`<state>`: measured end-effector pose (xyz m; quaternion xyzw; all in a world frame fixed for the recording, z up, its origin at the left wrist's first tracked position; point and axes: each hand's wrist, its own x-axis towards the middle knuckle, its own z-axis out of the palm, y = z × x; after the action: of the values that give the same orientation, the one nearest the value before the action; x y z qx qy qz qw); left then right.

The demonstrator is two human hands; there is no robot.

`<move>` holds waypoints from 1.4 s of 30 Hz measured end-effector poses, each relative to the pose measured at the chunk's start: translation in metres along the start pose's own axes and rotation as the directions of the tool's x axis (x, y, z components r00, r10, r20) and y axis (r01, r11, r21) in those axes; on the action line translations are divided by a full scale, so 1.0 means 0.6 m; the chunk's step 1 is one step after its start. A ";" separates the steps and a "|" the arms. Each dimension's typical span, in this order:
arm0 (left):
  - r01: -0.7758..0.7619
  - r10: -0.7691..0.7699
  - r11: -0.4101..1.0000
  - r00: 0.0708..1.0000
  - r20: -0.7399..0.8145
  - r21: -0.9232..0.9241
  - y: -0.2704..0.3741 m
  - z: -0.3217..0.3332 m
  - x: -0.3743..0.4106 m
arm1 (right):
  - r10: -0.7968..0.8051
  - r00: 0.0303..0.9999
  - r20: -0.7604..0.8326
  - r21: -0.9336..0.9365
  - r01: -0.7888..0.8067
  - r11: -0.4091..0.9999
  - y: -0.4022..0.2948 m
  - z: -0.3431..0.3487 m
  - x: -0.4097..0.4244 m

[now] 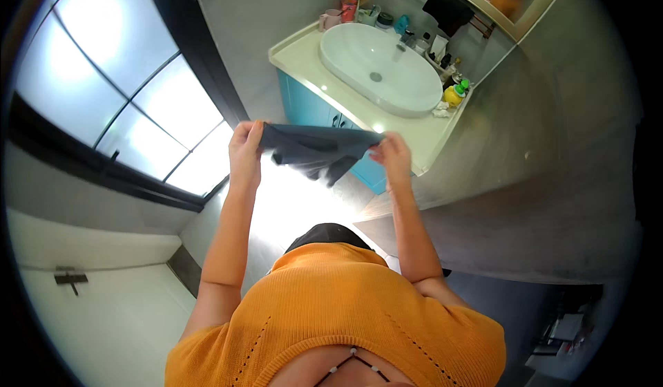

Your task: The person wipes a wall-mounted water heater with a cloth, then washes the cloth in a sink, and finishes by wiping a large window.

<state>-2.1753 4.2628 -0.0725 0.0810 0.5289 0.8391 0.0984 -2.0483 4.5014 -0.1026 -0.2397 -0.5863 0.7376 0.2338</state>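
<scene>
A dark grey cloth (316, 143), perhaps a small garment, is stretched between my two hands in front of the vanity. My left hand (245, 146) pinches its left upper corner, thumb on top. At the other end my right hand (394, 155) grips the right corner. The upper edge runs nearly straight, while the lower part hangs in loose, blurred folds. Beyond the cloth stands a pale countertop (300, 58) with a white oval basin (357, 71) on it. Blue cabinet doors (308, 99) show below, partly hidden by the cloth.
A black faucet (406, 37), cups, bottles and a yellow pump bottle (454, 94) line the counter's back. A black cloth (448, 11) hangs from a copper-coloured rail beneath a framed mirror (523, 19). To the left is a black-framed frosted glass door (129, 99); a wall (544, 128) rises on the right.
</scene>
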 end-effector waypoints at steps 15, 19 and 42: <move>0.097 -0.317 0.904 0.805 0.501 0.416 -0.166 0.304 0.542 | -0.521 0.752 -0.404 -0.479 0.311 0.821 -0.047 -0.091 0.471; 0.196 -0.349 0.930 0.734 0.583 0.310 -0.259 0.356 0.607 | -0.547 0.623 -0.560 -0.427 0.349 0.834 -0.026 -0.124 0.539; -0.611 -0.280 0.530 0.529 0.801 0.589 -0.610 0.263 0.819 | -0.319 0.751 -0.578 -0.739 -0.316 0.594 0.195 -0.055 0.650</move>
<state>-2.5835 4.6780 -0.3202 0.5614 0.7298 0.3411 0.1896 -2.3378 4.7467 -0.2547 -0.5615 -0.7309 0.2563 0.2912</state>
